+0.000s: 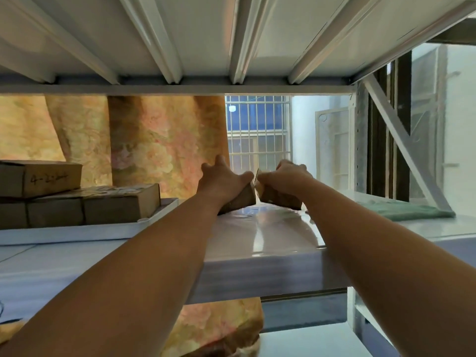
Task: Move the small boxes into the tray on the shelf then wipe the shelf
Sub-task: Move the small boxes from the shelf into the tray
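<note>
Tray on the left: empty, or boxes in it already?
Not empty: stacked cardboard boxes sit inside the tray, behind its white rim.

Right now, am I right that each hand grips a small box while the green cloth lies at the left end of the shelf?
Not quite: the head view shows the green cloth at the right end of the shelf. The left hand and right hand grip small boxes, one each.

Bare shelf (270, 228) between the boxed tray (164, 205) and green cloth (409, 211).
</note>
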The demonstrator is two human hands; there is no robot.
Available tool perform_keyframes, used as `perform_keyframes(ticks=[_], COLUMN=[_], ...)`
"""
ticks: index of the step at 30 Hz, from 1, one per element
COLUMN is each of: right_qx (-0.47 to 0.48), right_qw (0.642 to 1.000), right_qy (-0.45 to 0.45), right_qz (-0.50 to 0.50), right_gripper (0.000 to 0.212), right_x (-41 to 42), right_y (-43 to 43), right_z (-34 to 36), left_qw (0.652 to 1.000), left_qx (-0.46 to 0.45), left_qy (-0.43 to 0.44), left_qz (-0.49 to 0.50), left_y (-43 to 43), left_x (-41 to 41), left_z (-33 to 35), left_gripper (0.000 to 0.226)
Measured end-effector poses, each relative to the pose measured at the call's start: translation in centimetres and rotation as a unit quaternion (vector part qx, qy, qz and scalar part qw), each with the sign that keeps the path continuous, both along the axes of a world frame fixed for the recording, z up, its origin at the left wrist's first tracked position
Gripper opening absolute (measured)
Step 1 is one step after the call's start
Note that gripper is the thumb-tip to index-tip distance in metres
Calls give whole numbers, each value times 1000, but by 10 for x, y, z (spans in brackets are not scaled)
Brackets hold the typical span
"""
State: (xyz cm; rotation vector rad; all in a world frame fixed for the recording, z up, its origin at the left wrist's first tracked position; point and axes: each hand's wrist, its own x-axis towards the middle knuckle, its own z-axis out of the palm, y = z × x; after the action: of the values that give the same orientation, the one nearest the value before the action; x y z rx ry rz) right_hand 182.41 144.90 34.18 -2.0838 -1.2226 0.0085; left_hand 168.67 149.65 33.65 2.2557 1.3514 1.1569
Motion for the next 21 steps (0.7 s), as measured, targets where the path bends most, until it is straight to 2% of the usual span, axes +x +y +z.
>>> perform_keyframes(ticks=[4, 7, 10, 13, 17, 21], right_qx=[92, 132, 141, 166, 191, 218], right_qw=[996, 990, 988, 981, 972, 968], right_qy=[6, 45, 53, 95, 126, 112], right_qz=[0, 23, 32, 39, 55, 58], right_gripper=[74, 68, 63, 59, 57, 54], right_x=[5, 5, 6, 8, 10, 12], right_y=[-6, -6, -6, -5, -3, -5], right_z=[0, -3, -4, -3, -2, -2], left_qw=[988, 974, 970, 953, 914, 908], left_qx=[-25, -25, -31, -115, -207, -253], left_qy=[-150, -219, -218, -219, -250, -214], left_qz=[-26, -61, -104, -173, -245, -255], left_y=[0, -2, -3, -6, 0, -1], left_x=[-1, -2, -3, -5, -6, -10], left_z=[3, 5, 4, 3, 2, -1], left_gripper=[69, 58, 54, 72, 58, 61])
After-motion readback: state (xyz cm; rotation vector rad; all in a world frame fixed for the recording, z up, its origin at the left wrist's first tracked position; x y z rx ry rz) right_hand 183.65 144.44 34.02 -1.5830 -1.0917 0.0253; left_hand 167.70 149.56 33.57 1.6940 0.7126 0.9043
